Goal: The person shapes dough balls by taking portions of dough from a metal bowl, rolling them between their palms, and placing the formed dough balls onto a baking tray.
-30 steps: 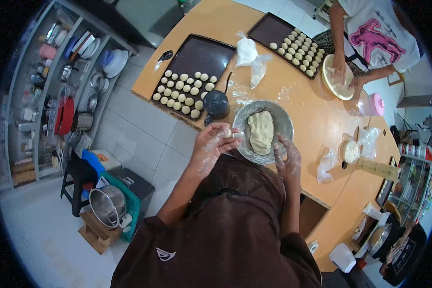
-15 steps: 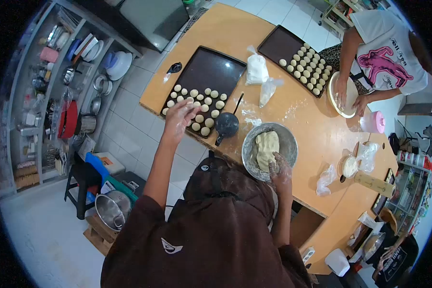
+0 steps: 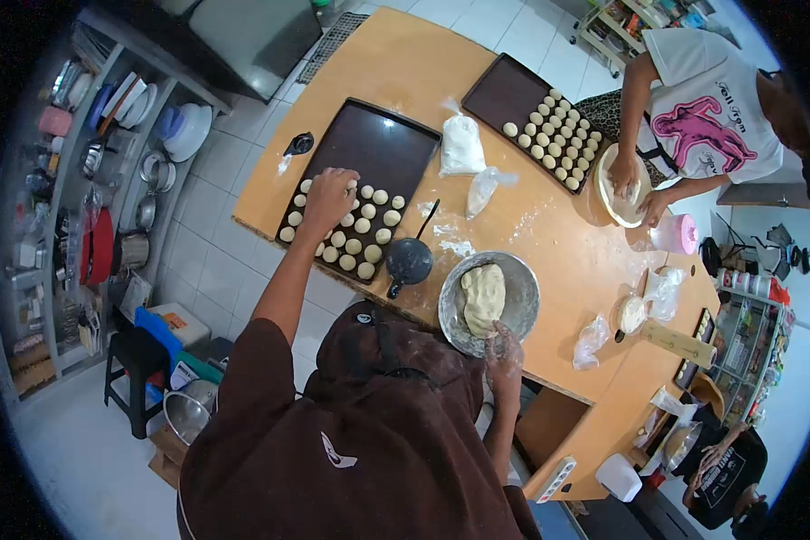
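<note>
My left hand (image 3: pixel 334 200) reaches down over the near part of a dark baking tray (image 3: pixel 373 144), fingers curled at a small dough ball (image 3: pixel 352 184) that they partly hide. Rows of pale dough balls (image 3: pixel 354 246) sit around it on the tray. By the table's edge, a metal bowl (image 3: pixel 524 297) holds a large lump of dough (image 3: pixel 483 297). My right hand (image 3: pixel 504 356), dusted with flour, is at the bowl's near rim, its fingertips closed on the lower end of the lump. A dark round long-handled pan (image 3: pixel 409 261) stands between tray and bowl.
Flour bags (image 3: pixel 462 144) lie between my tray and a second tray (image 3: pixel 499 90) of dough balls. A co-worker (image 3: pixel 693 108) has both hands at a white basin (image 3: pixel 614 200) across the table. A pink-lidded tub (image 3: pixel 675 234) stands nearby. Another person (image 3: pixel 733 477) is at far right.
My left hand has gone down onto the tray, back of the hand now up. My right hand has drawn back toards the bowl's near rim. The whole view has shifted slightly left.
</note>
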Demonstrator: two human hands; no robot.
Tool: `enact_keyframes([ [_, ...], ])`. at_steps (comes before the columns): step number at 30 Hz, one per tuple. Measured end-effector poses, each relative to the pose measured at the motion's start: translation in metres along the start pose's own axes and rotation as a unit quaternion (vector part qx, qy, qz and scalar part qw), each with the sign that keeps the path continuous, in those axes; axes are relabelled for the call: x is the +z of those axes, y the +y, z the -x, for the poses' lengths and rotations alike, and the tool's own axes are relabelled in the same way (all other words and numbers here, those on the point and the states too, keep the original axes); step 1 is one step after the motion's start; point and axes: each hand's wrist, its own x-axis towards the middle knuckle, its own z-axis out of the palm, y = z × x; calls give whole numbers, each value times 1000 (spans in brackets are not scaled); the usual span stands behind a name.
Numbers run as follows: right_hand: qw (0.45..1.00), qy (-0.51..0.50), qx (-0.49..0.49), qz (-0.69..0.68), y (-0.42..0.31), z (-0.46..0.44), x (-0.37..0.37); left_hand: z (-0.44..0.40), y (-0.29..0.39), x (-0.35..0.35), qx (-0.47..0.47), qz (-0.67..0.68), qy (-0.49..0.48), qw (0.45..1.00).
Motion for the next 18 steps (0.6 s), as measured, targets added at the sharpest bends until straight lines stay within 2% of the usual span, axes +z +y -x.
enact_keyframes([
  [4,999,18,23,16,-11,2,0,-7,-8,8,-5,26,-31,999],
  [10,999,-16,41,0,-15,-3,-5,-14,-15,12,19,-2,-51,999],
  [18,999,-21,36,28,1,-9,1,-16,-17,13,-9,-6,-77,997],
])
